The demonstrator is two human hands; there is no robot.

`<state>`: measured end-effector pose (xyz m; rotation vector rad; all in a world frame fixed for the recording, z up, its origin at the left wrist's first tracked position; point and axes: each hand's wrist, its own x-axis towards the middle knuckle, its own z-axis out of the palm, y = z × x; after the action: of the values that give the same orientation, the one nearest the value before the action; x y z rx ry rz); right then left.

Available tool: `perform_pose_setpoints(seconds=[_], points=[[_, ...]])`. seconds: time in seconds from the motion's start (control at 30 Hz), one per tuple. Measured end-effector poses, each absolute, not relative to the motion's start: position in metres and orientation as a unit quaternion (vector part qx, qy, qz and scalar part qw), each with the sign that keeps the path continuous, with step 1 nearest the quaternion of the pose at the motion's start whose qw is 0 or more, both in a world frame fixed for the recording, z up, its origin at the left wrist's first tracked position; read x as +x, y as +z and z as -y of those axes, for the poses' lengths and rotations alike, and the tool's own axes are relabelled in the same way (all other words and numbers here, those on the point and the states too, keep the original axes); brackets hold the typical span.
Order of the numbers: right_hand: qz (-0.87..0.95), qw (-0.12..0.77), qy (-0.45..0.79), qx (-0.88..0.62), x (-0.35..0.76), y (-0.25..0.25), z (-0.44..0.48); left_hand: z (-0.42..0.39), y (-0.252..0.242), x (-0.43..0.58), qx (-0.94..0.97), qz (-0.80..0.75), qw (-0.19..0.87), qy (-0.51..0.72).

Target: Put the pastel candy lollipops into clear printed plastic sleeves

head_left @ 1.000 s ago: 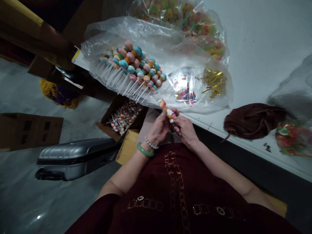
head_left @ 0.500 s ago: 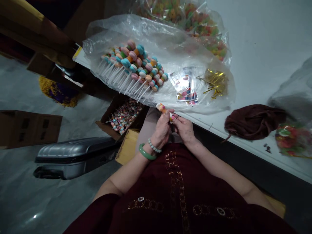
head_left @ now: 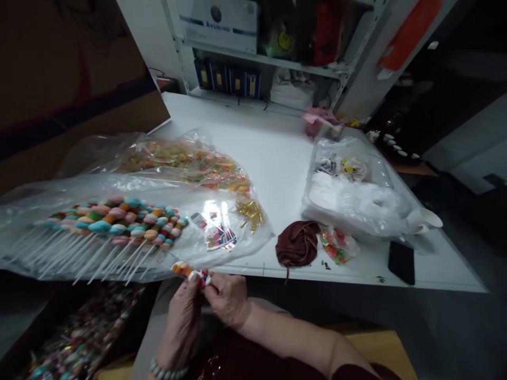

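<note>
A small candy skewer (head_left: 182, 268) with orange, white and pink parts is held over my lap, just off the table's front edge. My left hand (head_left: 184, 314) is closed round its lower part, thumb on top. Fingers of my right hand (head_left: 227, 296) pinch its right end, touching my left hand. Whether a wrapper covers it is too small to tell. Beyond them, rows of candy skewers (head_left: 114, 219) with white sticks lie on a clear plastic sheet (head_left: 158, 187). Printed cards (head_left: 219, 232) and gold ties (head_left: 250, 212) lie to their right.
On the table (head_left: 273, 153) are a brown cloth (head_left: 298, 244), a small candy bag (head_left: 338, 245), a plastic-covered tray (head_left: 356, 195) and a phone (head_left: 401, 262). A box of wrapped candies (head_left: 85, 330) stands low at left. A large carton (head_left: 71, 68) is at back left.
The view has swung up and to the right, showing the shelf, tray and phone. Both hands still hold the skewer close together; more colourful printing shows between their fingers.
</note>
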<state>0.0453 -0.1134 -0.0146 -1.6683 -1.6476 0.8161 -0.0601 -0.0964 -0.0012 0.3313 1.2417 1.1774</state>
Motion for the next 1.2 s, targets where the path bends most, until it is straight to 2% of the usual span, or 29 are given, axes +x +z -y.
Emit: perform_pose_setpoints(seconds=[0.07,0.13,0.2,0.27,0.33,0.43,0.57,0.67,0.8,0.97,1.2], points=[[0.595,0.366,0.380,-0.606,0.045,-0.011,0.115,0.099,0.006,-0.062,0.141,-0.543,0.653,0.510],[0.500,0.397,0.508,-0.579,0.045,-0.009,0.113,0.100,0.013,-0.065,0.134,-0.537,0.669,0.497],[0.397,0.400,0.624,-0.541,0.043,-0.008,0.109,0.102,0.016,-0.066,0.136,-0.533,0.678,0.487],[0.342,0.403,0.674,-0.516,0.041,-0.008,0.108,0.104,0.015,-0.067,0.139,-0.533,0.681,0.482],[0.334,0.424,0.657,-0.526,0.038,-0.008,0.109,0.106,0.010,-0.065,0.141,-0.537,0.677,0.484],[0.385,0.446,0.564,-0.578,0.032,-0.010,0.110,0.108,0.000,-0.059,0.127,-0.540,0.663,0.503],[0.449,0.409,0.458,-0.649,0.029,-0.013,0.102,0.109,-0.006,-0.055,0.078,-0.525,0.687,0.496],[0.437,0.409,0.493,-0.632,0.030,-0.014,0.095,0.107,-0.002,-0.061,0.073,-0.513,0.709,0.478],[0.463,0.398,0.561,-0.560,0.035,-0.014,0.098,0.101,0.007,-0.077,0.096,-0.501,0.690,0.513],[0.560,0.366,0.468,-0.578,0.041,-0.011,0.106,0.100,0.010,-0.083,0.101,-0.532,0.654,0.529],[0.574,0.307,0.394,-0.649,0.038,-0.009,0.104,0.107,0.013,-0.075,0.101,-0.557,0.637,0.523]])
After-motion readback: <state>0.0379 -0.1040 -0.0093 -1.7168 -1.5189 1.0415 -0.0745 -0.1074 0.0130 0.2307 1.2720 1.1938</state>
